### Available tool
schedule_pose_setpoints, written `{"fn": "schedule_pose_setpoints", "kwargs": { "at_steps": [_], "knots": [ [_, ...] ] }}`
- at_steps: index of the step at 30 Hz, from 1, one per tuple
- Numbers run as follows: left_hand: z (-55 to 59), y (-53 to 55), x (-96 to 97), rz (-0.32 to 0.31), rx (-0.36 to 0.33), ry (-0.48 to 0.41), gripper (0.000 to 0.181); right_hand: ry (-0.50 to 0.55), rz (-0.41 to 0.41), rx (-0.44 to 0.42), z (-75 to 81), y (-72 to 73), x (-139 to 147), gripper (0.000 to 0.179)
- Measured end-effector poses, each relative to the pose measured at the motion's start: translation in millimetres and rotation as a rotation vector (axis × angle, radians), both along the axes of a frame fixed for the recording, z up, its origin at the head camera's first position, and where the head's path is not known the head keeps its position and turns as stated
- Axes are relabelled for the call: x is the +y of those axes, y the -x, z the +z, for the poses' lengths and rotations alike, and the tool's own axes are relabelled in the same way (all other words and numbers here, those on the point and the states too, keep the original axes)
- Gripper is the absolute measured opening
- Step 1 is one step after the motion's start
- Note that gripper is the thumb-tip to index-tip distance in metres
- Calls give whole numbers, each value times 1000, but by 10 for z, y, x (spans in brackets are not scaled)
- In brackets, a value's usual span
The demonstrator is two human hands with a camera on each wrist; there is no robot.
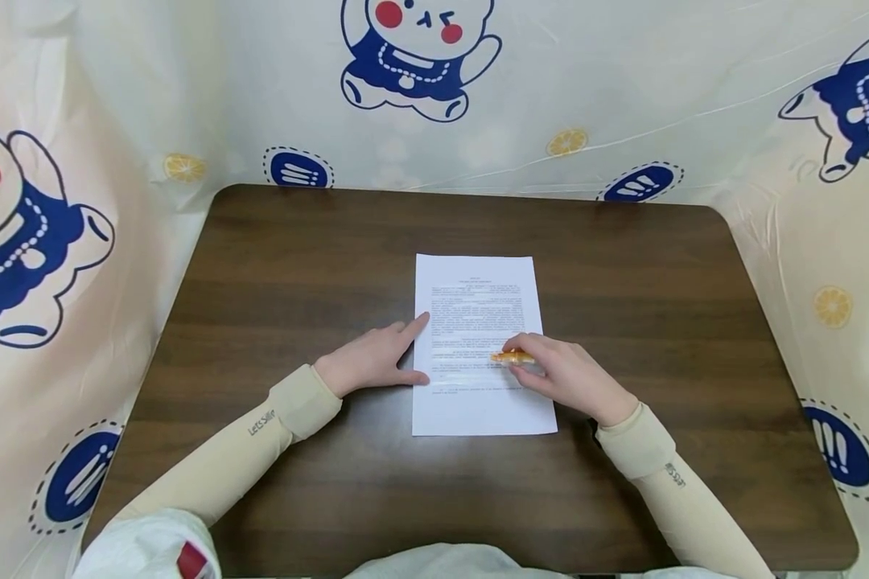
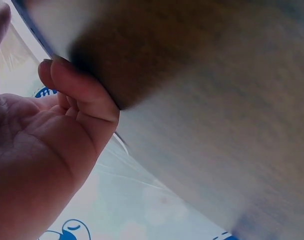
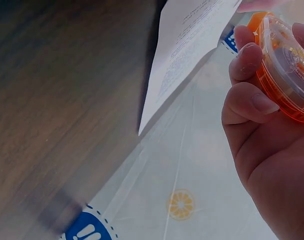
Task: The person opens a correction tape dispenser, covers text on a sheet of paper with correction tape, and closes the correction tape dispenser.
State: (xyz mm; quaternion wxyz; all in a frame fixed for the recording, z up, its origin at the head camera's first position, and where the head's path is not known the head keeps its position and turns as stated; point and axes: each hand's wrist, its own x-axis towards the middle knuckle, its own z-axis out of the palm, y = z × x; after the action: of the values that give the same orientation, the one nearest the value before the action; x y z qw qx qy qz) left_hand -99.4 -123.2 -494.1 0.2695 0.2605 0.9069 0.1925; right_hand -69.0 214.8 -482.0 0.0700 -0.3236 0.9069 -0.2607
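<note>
A printed sheet of paper [image 1: 471, 414] lies on the brown table, its lines of text upside down in the head view. At its left edge, my left hand [image 1: 369, 358] rests with thumb and forefinger spread, their tips on the margin. My right hand [image 1: 575, 374] grips an orange correction tape dispenser [image 1: 512, 356] over the lower right part of the text, its tip pointing left. In the right wrist view, the dispenser [image 3: 286, 65] has a clear orange case with a reel inside, and curled fingers wrap round it. The left wrist view shows the left palm [image 2: 47, 145] beside the tabletop.
The wood-grain table [image 1: 297, 265] has rounded corners and extends well past the sheet on every side. A pale curtain [image 1: 536, 88] printed with cartoon figures and orange slices hangs along the back and both sides. Cream sleeves [image 1: 224, 450] cover both forearms.
</note>
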Motion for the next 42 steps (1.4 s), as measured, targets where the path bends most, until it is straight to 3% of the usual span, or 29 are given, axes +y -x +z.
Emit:
{"fn": "schedule_pose_setpoints", "kwargs": {
  "at_steps": [5,12,17,22,25,28,35,38,42],
  "knots": [
    [16,-2,-1,2,4,-3,103,8,-1,19,13,10,-2,25],
    [-2,-1,-30,17,-6,-21,105,44,3,-37,33,17,-14,26],
    [16,19,-70,-7,60,-44,94,111,25,-78,33,29,-52,23],
    [55,26,-54,-51,174,-84,62,153,39,-96,81,29,-119,21],
    [95,-24,27,-53,214,-184,53,185,45,-82,121,22,-160,24],
    [115,-105,134,-36,207,-338,51,222,60,-64,174,16,-203,26],
    [131,-233,307,82,65,-732,39,279,92,-32,273,26,-328,26],
    [124,-254,337,104,49,-823,38,282,90,-22,287,19,-369,27],
    [102,-283,372,90,75,-892,35,278,87,-28,293,12,-405,27]
  ]
}}
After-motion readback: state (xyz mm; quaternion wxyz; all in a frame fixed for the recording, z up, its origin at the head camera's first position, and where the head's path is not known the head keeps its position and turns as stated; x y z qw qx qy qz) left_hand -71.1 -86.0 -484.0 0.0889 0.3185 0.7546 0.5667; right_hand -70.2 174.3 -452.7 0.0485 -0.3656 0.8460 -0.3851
